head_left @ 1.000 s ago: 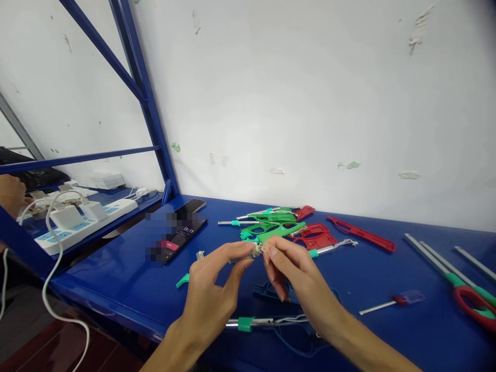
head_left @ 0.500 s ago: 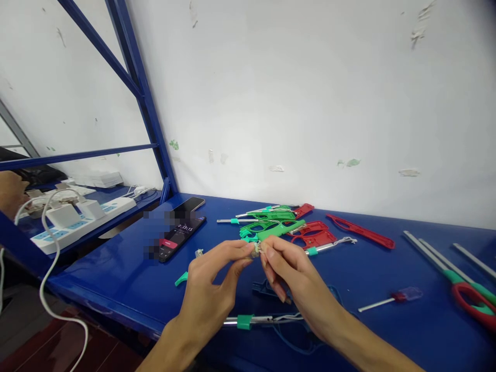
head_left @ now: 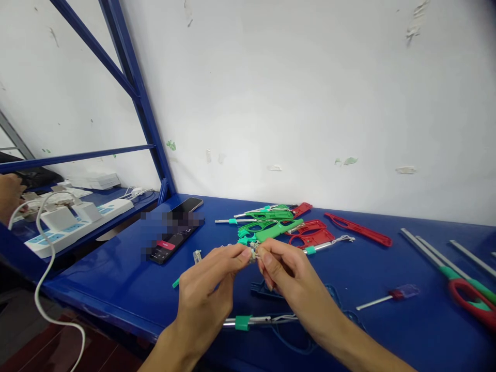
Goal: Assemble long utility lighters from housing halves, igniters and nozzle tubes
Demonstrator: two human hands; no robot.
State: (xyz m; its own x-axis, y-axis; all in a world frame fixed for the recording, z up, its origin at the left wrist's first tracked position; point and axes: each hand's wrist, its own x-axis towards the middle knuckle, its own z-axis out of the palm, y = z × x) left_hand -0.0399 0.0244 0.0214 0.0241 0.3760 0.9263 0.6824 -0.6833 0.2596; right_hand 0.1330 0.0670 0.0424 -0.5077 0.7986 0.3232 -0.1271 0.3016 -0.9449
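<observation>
Between the fingertips of both hands is a small pale, partly clear piece (head_left: 253,253), mostly covered, so its kind does not show. My left hand (head_left: 209,284) pinches it from the left with thumb and forefinger. From the right, my right hand (head_left: 292,271) grips the same piece, fingers curled. Beneath the hands lie a metal tube with a green collar (head_left: 243,323) and thin white wire, and a blue handle shell (head_left: 306,343). Just beyond the fingertips are a green handle piece (head_left: 277,231) and a turquoise part (head_left: 245,241). A small clear part (head_left: 197,256) lies left of my left hand.
Red half shells (head_left: 358,229) and metal tubes lie towards the wall. At right are a screwdriver (head_left: 387,296) and long-nosed lighters (head_left: 463,289). Two phones (head_left: 174,240) lie at left, near a blue frame post (head_left: 143,108) and a power strip (head_left: 116,207). Another person's hand (head_left: 11,199) shows far left.
My fingertips have shifted slightly around the small piece, and my left thumb is now more hidden. The whole view has moved a little; the parts on the table lie as before.
</observation>
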